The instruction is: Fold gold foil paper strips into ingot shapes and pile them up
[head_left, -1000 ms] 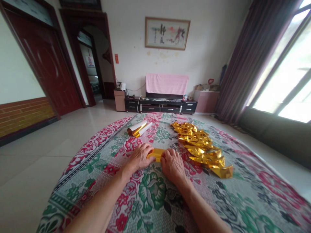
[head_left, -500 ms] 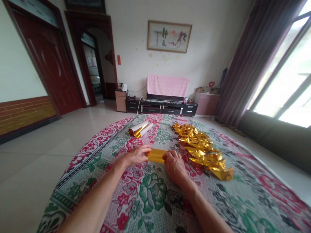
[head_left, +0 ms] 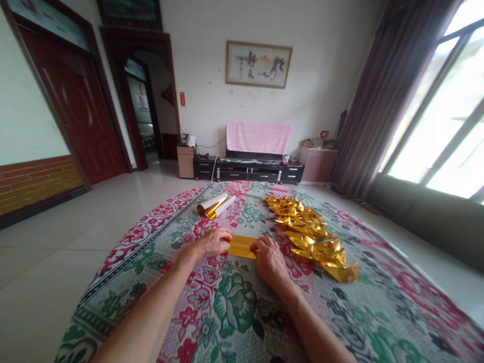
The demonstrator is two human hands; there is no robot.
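Observation:
A flat strip of gold foil paper (head_left: pixel 242 247) lies level between my two hands, just over the flowered tablecloth. My left hand (head_left: pixel 215 242) pinches its left end, fingers closed on the edge. At the other end, my right hand (head_left: pixel 271 259) is closed on the paper too, its fingertips curled over the near right corner. Folded gold foil pieces (head_left: pixel 308 229) overlap in a long row to the right of my right hand. Beyond my left hand rests a curled sheet of foil paper (head_left: pixel 215 205), white outside and gold inside.
The round table wears a flowered cloth (head_left: pixel 236 305) in red, green and grey. Past its far edge stands a low black cabinet (head_left: pixel 260 174) with a pink cloth (head_left: pixel 258 137) above it. A purple curtain (head_left: pixel 372 111) hangs by the window at right.
The view has shifted slightly, so the room sits a little lower in the picture. Both hands keep hold of the gold paper strip in nearly the same position.

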